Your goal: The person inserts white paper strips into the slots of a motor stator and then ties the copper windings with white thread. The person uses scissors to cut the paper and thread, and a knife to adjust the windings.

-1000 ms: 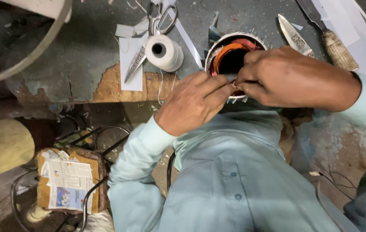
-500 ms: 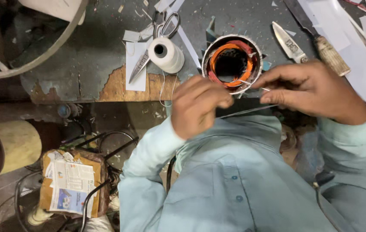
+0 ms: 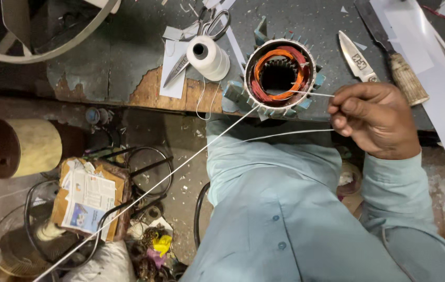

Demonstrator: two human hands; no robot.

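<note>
A round motor stator (image 3: 281, 55) with orange copper windings stands at the near edge of the dark workbench (image 3: 128, 47). My right hand (image 3: 375, 119) is just right of it, fingers pinched on a white thread (image 3: 311, 94) that comes out of the windings. A second length of the same thread (image 3: 149, 189) runs taut from the stator down to the lower left corner and out of the picture. My left hand is out of sight. A white thread spool (image 3: 209, 56) lies left of the stator.
Scissors (image 3: 197, 36) lie by the spool. Right of the stator are a small knife (image 3: 355, 55), a blade with a wrapped handle (image 3: 404, 78) and white paper strips (image 3: 436, 73). On the floor below are a cardboard box (image 3: 90, 197), a wire fan guard (image 3: 39, 237) and a yellowish cylinder (image 3: 37, 147).
Both hands were working together at the stator. My left hand has pulled the thread away to the lower left and out of view; my right hand has shifted right, holding the thread.
</note>
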